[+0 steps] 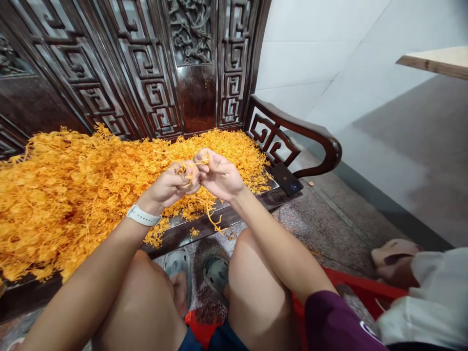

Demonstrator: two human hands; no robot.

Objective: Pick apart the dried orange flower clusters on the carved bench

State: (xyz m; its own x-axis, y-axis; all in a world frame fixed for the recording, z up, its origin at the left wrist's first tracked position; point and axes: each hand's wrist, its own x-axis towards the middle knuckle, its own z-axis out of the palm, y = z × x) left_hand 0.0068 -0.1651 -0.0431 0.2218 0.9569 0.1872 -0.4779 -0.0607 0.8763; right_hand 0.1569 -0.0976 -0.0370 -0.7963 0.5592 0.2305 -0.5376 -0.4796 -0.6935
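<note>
Close together in front of me, my left hand (175, 182) and my right hand (220, 176) both have their fingers closed in a pinch. A thin yellow-orange plastic sprig (193, 165) runs between the fingertips, partly hidden by them. Below the hands a longer branching orange strand (211, 217) hangs down past the bench edge; whether it joins the sprig I cannot tell. Behind and to the left lies a large heap of similar orange sprigs (98, 180). A pale band (143, 216) circles my left wrist.
The heap covers the seat of a dark carved wooden bench (199, 100). A black phone (285, 178) lies at the bench's right end, beside the curved armrest (314, 131). Another person's foot (397, 263) is at the lower right. A red stool (361, 285) shows below my right arm.
</note>
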